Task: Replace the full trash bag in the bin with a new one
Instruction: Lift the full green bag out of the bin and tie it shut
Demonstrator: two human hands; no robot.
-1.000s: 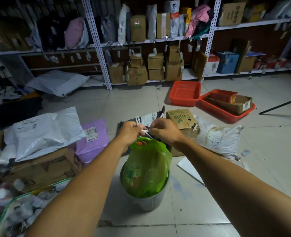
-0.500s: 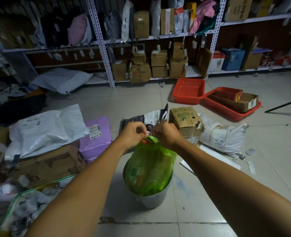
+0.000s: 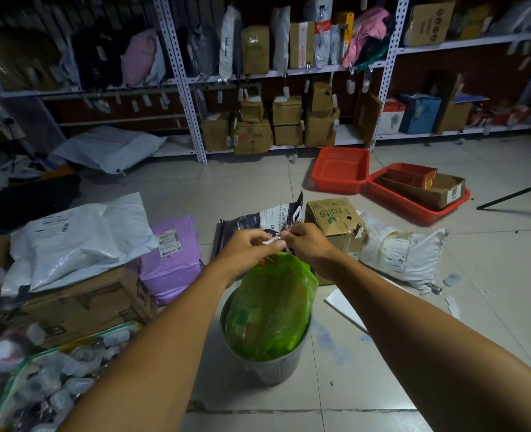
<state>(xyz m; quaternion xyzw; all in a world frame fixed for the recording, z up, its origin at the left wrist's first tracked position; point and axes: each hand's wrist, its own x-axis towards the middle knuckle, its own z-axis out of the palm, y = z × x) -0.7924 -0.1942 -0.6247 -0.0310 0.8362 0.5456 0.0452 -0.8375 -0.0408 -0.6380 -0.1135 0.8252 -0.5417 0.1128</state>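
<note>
both hands (image 3: 281, 244) pinch upright green bag's (image 3: 269, 310) top.

Dim indoor view, wide-angle, brightest at the centre.

Lit from near the camera: pale floor tiles (image 3: 258, 182) and the green trash bag (image 3: 270, 310) clearest, corners falling to near black. Shelving uprights (image 3: 180, 79) bowed by lens distortion. Soft blur on the forearms and lower-left clutter. Faint sheen on the white mailer (image 3: 80, 235). Soft, weak shadows under the bin (image 3: 267, 366).
</note>
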